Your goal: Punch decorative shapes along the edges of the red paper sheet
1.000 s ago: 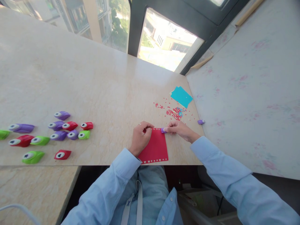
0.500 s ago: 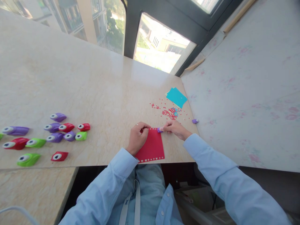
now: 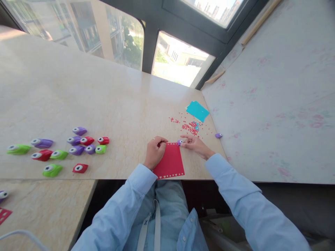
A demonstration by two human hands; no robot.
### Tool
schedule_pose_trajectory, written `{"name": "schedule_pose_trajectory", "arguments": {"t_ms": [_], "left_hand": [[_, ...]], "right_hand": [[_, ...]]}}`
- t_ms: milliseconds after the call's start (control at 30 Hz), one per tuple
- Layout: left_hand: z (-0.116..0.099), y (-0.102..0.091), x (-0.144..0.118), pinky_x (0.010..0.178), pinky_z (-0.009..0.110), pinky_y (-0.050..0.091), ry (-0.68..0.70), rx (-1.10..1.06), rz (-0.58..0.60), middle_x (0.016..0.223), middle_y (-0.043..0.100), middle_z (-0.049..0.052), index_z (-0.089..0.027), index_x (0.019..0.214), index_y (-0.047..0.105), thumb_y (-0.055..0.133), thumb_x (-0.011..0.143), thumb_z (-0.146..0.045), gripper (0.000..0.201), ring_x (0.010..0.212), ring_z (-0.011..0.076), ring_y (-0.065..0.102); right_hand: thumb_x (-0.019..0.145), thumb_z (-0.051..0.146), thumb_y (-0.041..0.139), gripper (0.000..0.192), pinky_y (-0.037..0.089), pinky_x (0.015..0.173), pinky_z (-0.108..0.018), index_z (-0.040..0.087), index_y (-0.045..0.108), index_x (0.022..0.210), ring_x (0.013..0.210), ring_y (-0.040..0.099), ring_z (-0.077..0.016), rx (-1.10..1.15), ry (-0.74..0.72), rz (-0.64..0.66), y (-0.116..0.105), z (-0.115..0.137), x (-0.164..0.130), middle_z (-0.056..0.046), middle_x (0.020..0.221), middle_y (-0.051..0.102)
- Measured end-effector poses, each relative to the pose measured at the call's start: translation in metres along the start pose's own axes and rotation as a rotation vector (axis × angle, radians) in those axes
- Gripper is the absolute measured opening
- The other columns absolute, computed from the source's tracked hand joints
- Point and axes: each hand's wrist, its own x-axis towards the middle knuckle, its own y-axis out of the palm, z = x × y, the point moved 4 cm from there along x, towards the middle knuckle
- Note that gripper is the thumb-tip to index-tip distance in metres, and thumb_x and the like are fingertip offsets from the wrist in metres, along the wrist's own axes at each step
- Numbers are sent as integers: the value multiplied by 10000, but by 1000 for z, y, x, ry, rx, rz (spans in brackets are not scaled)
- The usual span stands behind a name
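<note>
Since the earlier frame, the small purple punch (image 3: 180, 142) has been drawn off the red card's (image 3: 169, 163) far corner and is pinched in the right hand (image 3: 193, 144). The card's left edge is gripped by the curled left hand (image 3: 154, 152). Red confetti (image 3: 190, 127) lies beyond the right hand.

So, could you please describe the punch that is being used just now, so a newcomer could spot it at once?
Start at the red card lying at the near edge of the marble table. At its far right corner sits a small purple punch, held by the right hand. Unlike the other purple punch lying loose to the right, it touches the card.
</note>
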Motion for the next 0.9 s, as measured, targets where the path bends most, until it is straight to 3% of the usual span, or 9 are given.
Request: {"name": "schedule_pose_trajectory", "arguments": {"t_ms": [67, 167, 267, 367, 433, 500, 600, 700, 900], "left_hand": [[0, -2, -1, 724, 260, 469, -4, 1, -5, 785, 697, 17, -173, 783, 685, 486, 762, -121, 207, 747, 138, 611], [1, -6, -3, 742, 270, 469, -12, 7, -13, 796, 696, 19, -175, 790, 688, 486, 767, -135, 207, 757, 142, 611], [2, -10, -6, 758, 274, 467, -16, 13, -13, 799, 694, 18, -177, 792, 687, 481, 771, -149, 209, 766, 143, 610], [3, -11, -8, 750, 269, 458, -19, 12, -4, 792, 690, 16, -178, 785, 684, 475, 769, -155, 211, 765, 141, 608], [3, -11, -8, 744, 268, 453, -21, 16, 2, 789, 688, 15, -178, 785, 684, 473, 764, -155, 213, 765, 142, 607], [4, -11, -7, 742, 269, 449, -25, 27, 7, 784, 687, 14, -179, 782, 683, 471, 756, -154, 215, 764, 143, 607], [4, -10, -7, 734, 269, 444, -30, 40, 13, 775, 685, 12, -181, 772, 680, 469, 749, -157, 214, 755, 143, 604], [4, -10, -7, 729, 270, 445, -28, 50, 16, 776, 684, 12, -184, 770, 678, 467, 749, -167, 212, 754, 145, 603], [3, -10, -7, 731, 275, 447, -31, 82, 18, 769, 680, 12, -190, 750, 671, 466, 746, -180, 205, 758, 150, 604]], "right_hand": [[649, 437, 806, 585, 335, 616, -234, 147, 682, 1142, 615, 432, -93, -131, -59, -44, 2, -5, -1, 58, 645, 485], [675, 469, 763, 469, 358, 614, -250, 144, 728, 1011, 621, 442, -113, -194, -158, -250, 2, -16, -4, 22, 664, 538], [690, 508, 746, 462, 412, 677, -263, 148, 696, 976, 698, 504, -129, 30, -252, -517, -3, -29, -10, -14, 781, 608], [706, 560, 742, 433, 403, 639, -238, 168, 616, 840, 636, 450, -96, 335, -307, -675, -9, -39, -16, 22, 716, 545], [685, 573, 772, 460, 403, 612, -224, 181, 539, 748, 584, 408, -78, 533, -306, -660, -9, -42, -18, 55, 639, 465], [644, 547, 822, 484, 455, 649, -238, 188, 513, 742, 609, 458, -83, 679, -265, -582, -6, -42, -20, 54, 660, 481], [636, 483, 853, 460, 538, 765, -335, 199, 544, 824, 838, 594, -151, 774, -202, -416, 7, -37, -21, 2, 874, 599], [684, 483, 819, 427, 547, 846, -410, 203, 554, 868, 1069, 593, -218, 785, -217, -305, 19, -30, -16, -33, 1033, 620], [721, 527, 765, 513, 455, 1010, -411, 189, 600, 1069, 1090, 589, -202, 476, -464, -675, 4, -7, -4, -78, 1132, 632]]}}
